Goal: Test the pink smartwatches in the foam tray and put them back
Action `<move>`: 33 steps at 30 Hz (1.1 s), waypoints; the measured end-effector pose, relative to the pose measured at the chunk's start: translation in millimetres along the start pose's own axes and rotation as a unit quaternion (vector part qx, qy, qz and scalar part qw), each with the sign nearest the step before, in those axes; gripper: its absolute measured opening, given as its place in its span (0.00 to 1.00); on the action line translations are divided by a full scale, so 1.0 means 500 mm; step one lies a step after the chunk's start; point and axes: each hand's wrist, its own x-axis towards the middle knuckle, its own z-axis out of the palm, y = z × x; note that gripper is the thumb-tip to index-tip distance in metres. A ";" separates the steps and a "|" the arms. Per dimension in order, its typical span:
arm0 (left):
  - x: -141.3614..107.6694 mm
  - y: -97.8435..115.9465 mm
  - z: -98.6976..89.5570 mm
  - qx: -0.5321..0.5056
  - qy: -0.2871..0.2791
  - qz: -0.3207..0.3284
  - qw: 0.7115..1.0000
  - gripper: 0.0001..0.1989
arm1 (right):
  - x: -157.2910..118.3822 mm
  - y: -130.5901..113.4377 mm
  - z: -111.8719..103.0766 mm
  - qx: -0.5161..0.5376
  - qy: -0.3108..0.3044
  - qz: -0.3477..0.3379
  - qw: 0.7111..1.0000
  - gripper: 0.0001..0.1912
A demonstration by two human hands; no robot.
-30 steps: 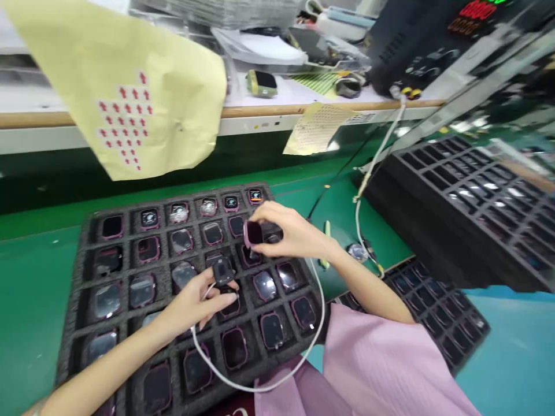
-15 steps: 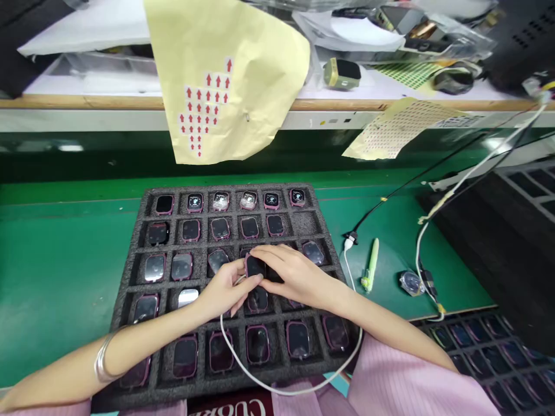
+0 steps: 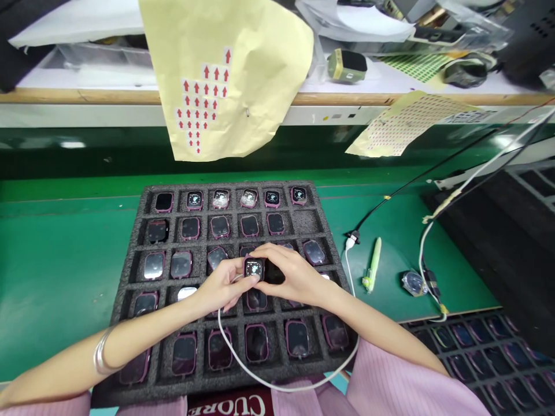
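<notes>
Near edge: a white cable [image 3: 277,386] loops across the foam tray [image 3: 130,283], and above its middle row left hand [image 3: 221,286] and right hand [image 3: 292,277] meet, fingertips of both pinching one lit smartwatch [image 3: 254,268]. Farther back, six watches fill the top row; one green pen [image 3: 372,267] lies right, two yellow sheets hang beyond.

We are seeing a black-faced watch [image 3: 254,268] with a pink rim, a dark grey foam tray [image 3: 130,271], a green table [image 3: 56,260], a white cable [image 3: 277,386], a pale yellow sheet [image 3: 255,69] bearing red arrows, and a light green pen [image 3: 373,264].
</notes>
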 end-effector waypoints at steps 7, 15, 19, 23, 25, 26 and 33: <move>0.002 -0.001 -0.002 0.007 -0.002 0.004 1.000 0.18 | -0.003 0.002 0.002 -0.010 -0.003 0.006 1.000 0.21; 0.001 0.005 -0.001 0.013 -0.003 0.001 1.000 0.19 | -0.003 0.001 0.002 -0.012 0.002 0.008 1.000 0.20; 0.001 0.007 0.000 0.016 -0.005 0.003 1.000 0.19 | -0.005 0.001 0.003 -0.020 0.001 0.013 1.000 0.20; 0.002 0.005 0.000 0.023 -0.007 0.004 1.000 0.20 | -0.006 -0.001 0.004 -0.028 0.007 0.012 1.000 0.21; 0.002 0.003 -0.001 0.028 -0.005 0.003 1.000 0.20 | -0.007 -0.002 0.004 -0.032 0.012 0.013 0.999 0.21; 0.002 0.003 -0.001 0.031 -0.004 0.002 1.000 0.20 | -0.008 -0.002 0.004 -0.032 0.014 0.012 0.999 0.21; 0.001 0.004 0.000 0.032 -0.006 0.006 0.999 0.20 | -0.011 -0.001 0.006 -0.036 0.026 0.004 0.999 0.20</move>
